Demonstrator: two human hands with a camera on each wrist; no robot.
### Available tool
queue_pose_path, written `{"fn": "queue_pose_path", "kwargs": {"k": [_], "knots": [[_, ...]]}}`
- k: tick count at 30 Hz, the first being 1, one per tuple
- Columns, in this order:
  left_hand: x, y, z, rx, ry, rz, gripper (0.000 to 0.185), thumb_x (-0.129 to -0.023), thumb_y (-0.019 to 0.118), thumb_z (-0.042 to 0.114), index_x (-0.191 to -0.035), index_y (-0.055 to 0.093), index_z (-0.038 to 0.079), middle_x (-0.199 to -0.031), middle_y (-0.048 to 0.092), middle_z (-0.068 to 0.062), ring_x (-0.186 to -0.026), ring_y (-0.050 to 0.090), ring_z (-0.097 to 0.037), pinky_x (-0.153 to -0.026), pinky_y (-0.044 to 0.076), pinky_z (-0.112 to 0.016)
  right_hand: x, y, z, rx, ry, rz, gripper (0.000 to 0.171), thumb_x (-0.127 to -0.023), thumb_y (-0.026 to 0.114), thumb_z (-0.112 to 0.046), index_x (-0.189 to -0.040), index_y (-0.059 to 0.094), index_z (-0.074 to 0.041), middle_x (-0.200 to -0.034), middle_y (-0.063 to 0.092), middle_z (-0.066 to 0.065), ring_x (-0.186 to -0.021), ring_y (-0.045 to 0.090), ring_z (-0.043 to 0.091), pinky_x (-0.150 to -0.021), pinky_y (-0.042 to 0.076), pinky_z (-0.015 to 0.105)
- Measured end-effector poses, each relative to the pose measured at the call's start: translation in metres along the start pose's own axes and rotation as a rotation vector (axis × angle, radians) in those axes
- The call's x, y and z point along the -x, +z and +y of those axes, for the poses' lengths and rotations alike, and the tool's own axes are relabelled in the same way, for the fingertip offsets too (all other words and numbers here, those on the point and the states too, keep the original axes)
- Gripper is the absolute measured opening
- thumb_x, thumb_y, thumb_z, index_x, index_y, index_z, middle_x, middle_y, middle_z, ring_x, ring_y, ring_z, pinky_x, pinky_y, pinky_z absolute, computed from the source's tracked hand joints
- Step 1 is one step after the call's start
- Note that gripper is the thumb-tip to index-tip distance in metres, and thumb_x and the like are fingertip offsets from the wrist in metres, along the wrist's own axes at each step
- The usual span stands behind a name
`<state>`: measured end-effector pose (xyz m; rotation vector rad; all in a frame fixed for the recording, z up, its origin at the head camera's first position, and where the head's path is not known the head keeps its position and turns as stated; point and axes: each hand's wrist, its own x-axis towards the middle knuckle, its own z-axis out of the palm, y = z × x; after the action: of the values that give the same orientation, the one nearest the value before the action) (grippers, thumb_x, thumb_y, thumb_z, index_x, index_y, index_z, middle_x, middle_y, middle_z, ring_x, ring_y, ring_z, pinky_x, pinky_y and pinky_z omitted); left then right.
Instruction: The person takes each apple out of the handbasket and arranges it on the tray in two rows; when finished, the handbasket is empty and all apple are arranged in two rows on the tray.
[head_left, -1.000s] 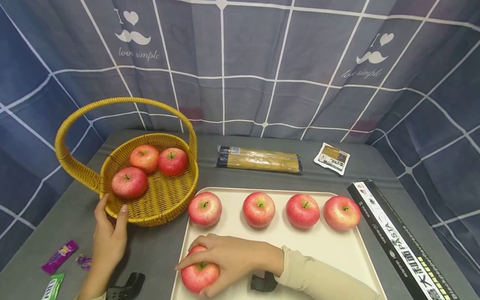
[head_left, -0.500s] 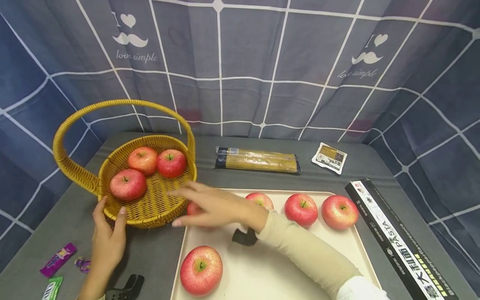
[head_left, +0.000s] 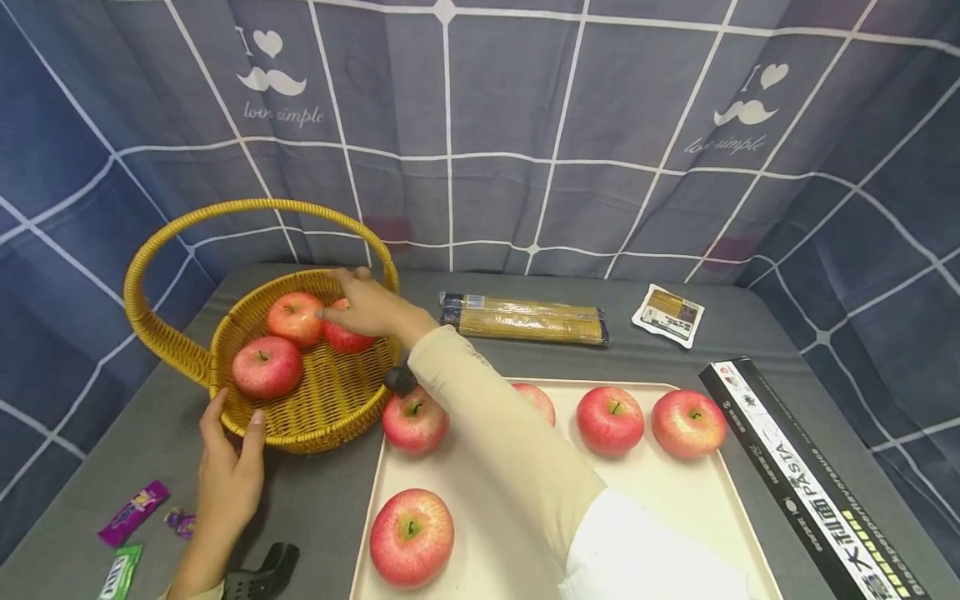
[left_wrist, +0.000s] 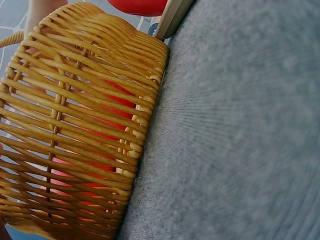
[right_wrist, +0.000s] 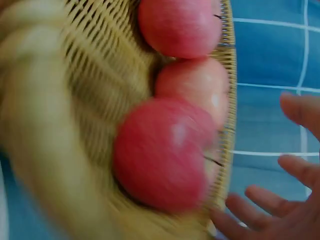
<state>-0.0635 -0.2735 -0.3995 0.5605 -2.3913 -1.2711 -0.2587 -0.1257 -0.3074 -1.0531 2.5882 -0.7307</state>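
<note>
grey tabletop [head_left: 495, 360], right fingers [right_wrist: 270, 201] spread near apples [head_left: 267, 367] in yellow basket [head_left: 330, 437], left fingers [head_left: 211, 421] apart against it

Bare floor in the round yellow wicker basket [head_left: 333, 387] offers room between the left hand [head_left: 232, 483] and right hand [head_left: 372, 308]. Beside the right hand, a round red apple [head_left: 345, 338] and arched yellow wicker handle [head_left: 255, 203] obstruct.
</note>
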Motion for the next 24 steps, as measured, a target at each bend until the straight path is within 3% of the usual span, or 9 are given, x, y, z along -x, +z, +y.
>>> {"fn": "queue_pose_path", "kwargs": {"k": [3, 7, 12, 16, 21, 24], "knots": [[0.0, 0.002, 0.001, 0.002, 0.011, -0.017, 0.06, -0.094, 0.041, 0.029, -0.145, 0.011, 0.018, -0.148, 0.018, -0.023, -0.133, 0.019, -0.045, -0.105, 0.015, -0.061, -0.005, 0.007, 0.004, -0.013, 0.052, -0.03, 0.071, -0.087, 0.052, -0.043, -0.145, 0.019, -0.018, -0.147, 0.025, 0.009, -0.136, 0.024, 0.02, -0.107, 0.03, 0.031], [0.0, 0.003, 0.002, 0.019, 0.019, -0.024, 0.06, -0.095, 0.041, 0.028, -0.145, 0.01, 0.018, -0.149, 0.016, -0.022, -0.134, 0.019, -0.045, -0.105, 0.015, -0.061, -0.004, 0.012, 0.01, -0.016, 0.038, -0.102, 0.08, -0.084, 0.058, -0.045, -0.146, 0.017, -0.015, -0.151, 0.02, 0.003, -0.141, 0.012, 0.019, -0.112, 0.022, 0.031], [-0.001, 0.002, 0.002, 0.014, 0.015, -0.032, 0.06, -0.095, 0.04, 0.029, -0.145, 0.009, 0.018, -0.149, 0.015, -0.023, -0.134, 0.017, -0.046, -0.104, 0.014, -0.063, 0.0, 0.019, 0.014, -0.024, -0.054, -0.199, 0.088, -0.076, 0.068, -0.043, -0.145, 0.02, -0.015, -0.148, 0.025, 0.002, -0.138, 0.019, 0.017, -0.111, 0.023, 0.029], [-0.002, 0.002, 0.002, 0.003, 0.006, -0.043, 0.06, -0.095, 0.04, 0.03, -0.145, 0.008, 0.019, -0.149, 0.015, -0.023, -0.133, 0.017, -0.047, -0.104, 0.014, -0.063, 0.004, 0.023, 0.015, -0.078, -0.121, -0.288, 0.083, -0.073, 0.073, -0.034, -0.142, 0.029, -0.019, -0.144, 0.027, -0.001, -0.133, 0.024, 0.012, -0.107, 0.026, 0.022], [-0.001, -0.001, 0.002, 0.008, 0.002, -0.037, 0.06, -0.095, 0.039, 0.029, -0.145, 0.008, 0.02, -0.149, 0.014, -0.023, -0.134, 0.016, -0.045, -0.105, 0.013, -0.062, 0.011, 0.024, 0.01, -0.098, -0.094, -0.37, 0.074, -0.073, 0.074, -0.027, -0.137, 0.038, -0.027, -0.138, 0.03, 0.0, -0.126, 0.027, 0.011, -0.101, 0.03, 0.023], [-0.001, -0.002, 0.002, 0.004, 0.005, -0.031, 0.06, -0.095, 0.04, 0.029, -0.145, 0.009, 0.019, -0.149, 0.015, -0.023, -0.134, 0.016, -0.045, -0.105, 0.013, -0.062, 0.014, 0.024, 0.009, -0.106, -0.11, -0.359, 0.068, -0.074, 0.072, -0.027, -0.135, 0.042, -0.024, -0.134, 0.039, -0.001, -0.121, 0.035, 0.01, -0.097, 0.032, 0.02]]}}
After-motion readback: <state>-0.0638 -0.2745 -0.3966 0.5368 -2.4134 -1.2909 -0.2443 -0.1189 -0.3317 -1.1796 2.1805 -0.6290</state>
